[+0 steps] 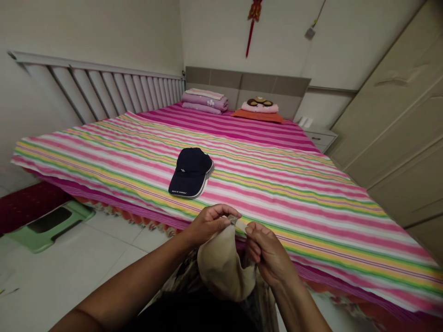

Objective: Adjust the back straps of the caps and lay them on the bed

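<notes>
A beige cap [223, 267] hangs between my hands, close to my lap, in front of the bed edge. My left hand [210, 225] is closed, thumb and fingers pinching the cap's strap at a small metal buckle [233, 219]. Just right of the buckle, my right hand [266, 249] pinches the pale strap [241, 225], with its other fingers curled beside the cap. The cap's far side is hidden. Beyond my left hand, a navy baseball cap [192, 168] with a white-edged brim lies on the striped sheet [277, 184], brim toward me.
Folded purple bedding [204, 102] and a pink pile on an orange cloth [258, 114] sit by the headboard [221, 78]. A white rail [114, 83] borders the bed's left. On the floor at left stands a green stool [51, 226]. A wardrobe [391, 115] rises at right.
</notes>
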A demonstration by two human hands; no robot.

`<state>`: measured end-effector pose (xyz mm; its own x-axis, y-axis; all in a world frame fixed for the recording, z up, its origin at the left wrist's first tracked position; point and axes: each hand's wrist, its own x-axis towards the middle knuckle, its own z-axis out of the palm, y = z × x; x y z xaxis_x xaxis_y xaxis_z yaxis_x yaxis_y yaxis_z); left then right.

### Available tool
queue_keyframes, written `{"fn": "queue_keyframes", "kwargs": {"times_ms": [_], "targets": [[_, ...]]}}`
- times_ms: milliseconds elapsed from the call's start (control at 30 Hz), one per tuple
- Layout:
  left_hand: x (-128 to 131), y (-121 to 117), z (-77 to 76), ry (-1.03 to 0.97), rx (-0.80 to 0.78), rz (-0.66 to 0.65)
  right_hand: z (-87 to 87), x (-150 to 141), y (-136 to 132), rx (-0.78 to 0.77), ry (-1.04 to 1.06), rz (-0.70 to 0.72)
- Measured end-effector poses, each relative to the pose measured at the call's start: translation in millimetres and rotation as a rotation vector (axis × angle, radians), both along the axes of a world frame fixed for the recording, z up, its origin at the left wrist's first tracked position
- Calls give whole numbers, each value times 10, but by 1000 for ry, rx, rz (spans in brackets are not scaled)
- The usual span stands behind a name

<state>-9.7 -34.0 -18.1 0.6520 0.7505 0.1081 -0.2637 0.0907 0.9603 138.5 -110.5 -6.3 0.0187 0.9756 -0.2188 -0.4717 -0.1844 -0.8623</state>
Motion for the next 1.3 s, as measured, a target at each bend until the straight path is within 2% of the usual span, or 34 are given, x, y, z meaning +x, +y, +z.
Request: {"fn": "queue_keyframes", "kwargs": {"times_ms": [400,700,933,1167,1300], "targets": [[-22,-19,-12,4,16,-30,-38,-64,10,36,59,6],[-32,-41,26,69,145,2,-102,-60,2,70,-138,-16],[-28,-51,9,104,166,25,-211,-113,13,50,-39,-8],[3,-73,-21,73,136,45,-243,-187,-2,53,62,-87],[23,-75,-9,108,250,93,-233,-209,-13,48,96,-114]]}}
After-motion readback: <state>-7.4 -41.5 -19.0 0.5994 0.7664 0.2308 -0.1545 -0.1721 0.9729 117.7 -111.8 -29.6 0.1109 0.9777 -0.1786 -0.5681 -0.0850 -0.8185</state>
